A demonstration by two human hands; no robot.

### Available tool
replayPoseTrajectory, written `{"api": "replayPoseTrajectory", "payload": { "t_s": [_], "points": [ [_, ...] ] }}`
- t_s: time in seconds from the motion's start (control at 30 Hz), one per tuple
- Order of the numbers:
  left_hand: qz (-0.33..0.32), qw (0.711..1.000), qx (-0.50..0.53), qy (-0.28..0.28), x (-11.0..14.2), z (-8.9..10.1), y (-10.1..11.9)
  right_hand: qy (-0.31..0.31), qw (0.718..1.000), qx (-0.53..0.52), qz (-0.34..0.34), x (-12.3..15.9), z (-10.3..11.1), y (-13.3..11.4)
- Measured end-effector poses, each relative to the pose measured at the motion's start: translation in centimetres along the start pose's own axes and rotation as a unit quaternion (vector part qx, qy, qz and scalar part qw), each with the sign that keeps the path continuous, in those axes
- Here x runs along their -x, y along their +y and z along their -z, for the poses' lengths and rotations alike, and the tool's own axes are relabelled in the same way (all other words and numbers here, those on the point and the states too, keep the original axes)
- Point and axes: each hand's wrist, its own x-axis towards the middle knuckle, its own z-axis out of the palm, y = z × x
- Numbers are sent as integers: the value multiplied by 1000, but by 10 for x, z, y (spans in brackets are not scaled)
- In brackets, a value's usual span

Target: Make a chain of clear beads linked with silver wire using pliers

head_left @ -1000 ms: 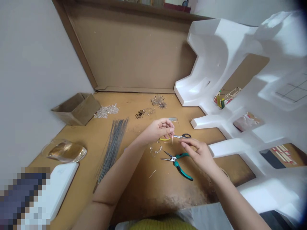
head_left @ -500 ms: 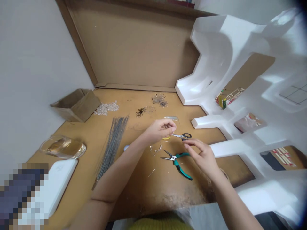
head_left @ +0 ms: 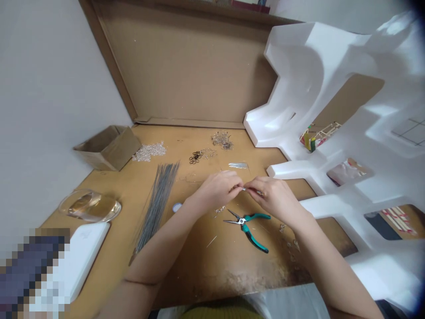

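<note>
My left hand (head_left: 221, 185) and my right hand (head_left: 277, 195) meet above the middle of the table, fingertips nearly touching. Both are closed in a pinch. A tiny silvery bit (head_left: 244, 189) shows between the fingertips; I cannot make out what it is. The black-handled scissors are hidden now, behind or in my hands. Just below lie needle-nose pliers (head_left: 243, 220) with green handles, jaws apart. Small shiny pieces (head_left: 220, 209) lie left of the pliers. A short thin pin (head_left: 211, 241) rests nearer to me.
A bundle of thin grey wires (head_left: 156, 204) lies left of my arm. Clear beads (head_left: 149, 151) sit beside a cardboard box (head_left: 109, 148). Black rings (head_left: 195, 157), a metal tangle (head_left: 222, 140) and silver pins (head_left: 238, 165) lie farther back. A glass (head_left: 91, 206) stands left; white foam (head_left: 292, 88) borders the right.
My right hand has moved left and up and closed, meeting my left hand. My left hand has come slightly lower. The scissors and yellow ring between the hands are now covered.
</note>
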Motion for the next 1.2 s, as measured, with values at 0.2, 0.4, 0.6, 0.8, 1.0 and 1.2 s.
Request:
{"api": "replayPoseTrajectory", "payload": {
  "t_s": [0.2, 0.4, 0.6, 0.8, 1.0, 1.2],
  "points": [
    [4, 999, -15, -43, -2, -3, -8, -37, 995, 94, 3, -4, 1, 0],
    [23, 998, 32, -44, -5, -4, -12, -53, 985, 165, 2, -7, 6, 3],
    [25, 999, 16, -36, -6, -8, -13, -49, 975, 205, 73, -13, 3, -3],
    [25, 996, -45, -78, -7, -11, -12, -63, 970, 218, 89, -16, 0, -1],
    [0, 992, -82, -96, -5, -13, -10, -121, 973, 182, 70, -18, -3, -7],
    [14, 993, -87, -79, -7, -15, -12, -128, 979, 152, 40, -17, -8, -5]
  ]
}}
